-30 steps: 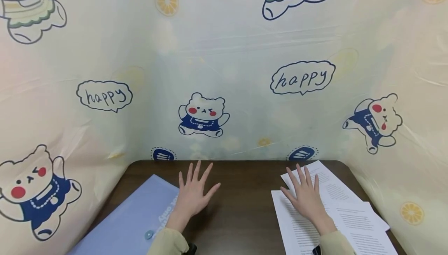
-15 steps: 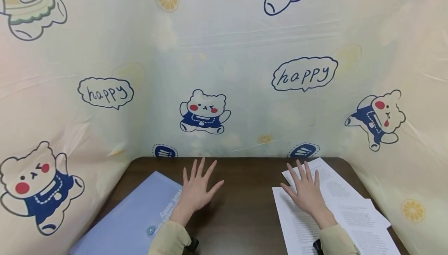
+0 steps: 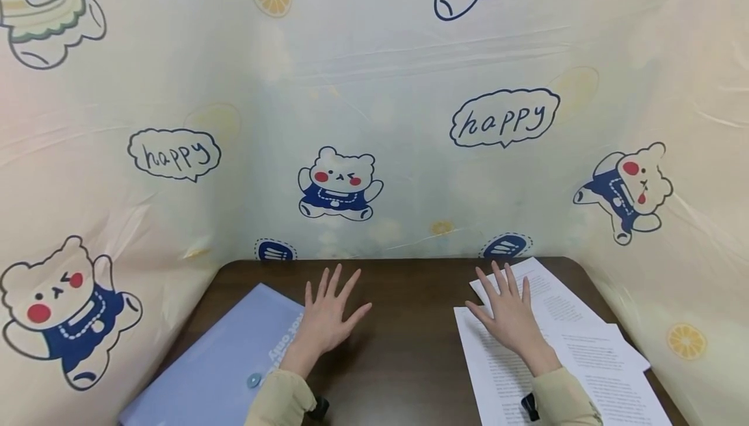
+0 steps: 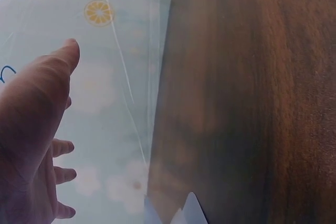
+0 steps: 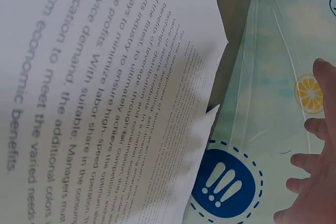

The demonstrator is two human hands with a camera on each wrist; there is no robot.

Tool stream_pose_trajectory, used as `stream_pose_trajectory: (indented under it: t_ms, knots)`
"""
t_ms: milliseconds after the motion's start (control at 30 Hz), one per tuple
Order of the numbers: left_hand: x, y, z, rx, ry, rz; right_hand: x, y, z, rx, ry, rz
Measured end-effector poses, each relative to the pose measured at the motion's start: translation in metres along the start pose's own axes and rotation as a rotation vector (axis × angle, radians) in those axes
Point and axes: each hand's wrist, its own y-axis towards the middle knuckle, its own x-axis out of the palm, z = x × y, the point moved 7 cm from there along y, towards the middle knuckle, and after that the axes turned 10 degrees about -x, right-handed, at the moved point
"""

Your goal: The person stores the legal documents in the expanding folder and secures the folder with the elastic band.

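Note:
My left hand [image 3: 323, 325] hangs with spread fingers by the right edge of a light blue document folder [image 3: 205, 361], which has a round button [image 3: 253, 380] and pale lettering partly covered by the wrist. Over several printed sheets of paper [image 3: 608, 374] on the right, my right hand [image 3: 515, 325] is spread the same way. Neither hand holds anything. In the left wrist view the thumb and fingertips of the left hand [image 4: 37, 124] stand apart from the tabletop. The right wrist view shows the right hand [image 5: 315, 182] beyond the edge of a printed sheet [image 5: 105, 77].
A dark brown wooden table [image 3: 404, 348] lies beneath everything. Behind it and at both sides hangs a pale curtain [image 3: 409, 179] printed with bears, orange slices and "happy" bubbles. The sheets overlap, and one corner reaches the table's right edge.
The head view has shifted slightly, so the scene sits a little higher in it. Both hands keep their spread pose; the folder and the papers stay where they were.

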Motion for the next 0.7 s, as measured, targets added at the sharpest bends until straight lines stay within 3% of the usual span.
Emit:
stream_pose_trajectory:
  t_ms: [267,700]
  knots:
    - [0.000,-0.004,0.000,0.013,-0.002,0.002,0.007,-0.003,-0.001,0.034,0.008,-0.058]
    - [-0.002,-0.010,-0.006,0.030,-0.001,0.003,0.011,-0.006,-0.019,0.015,0.006,-0.046]
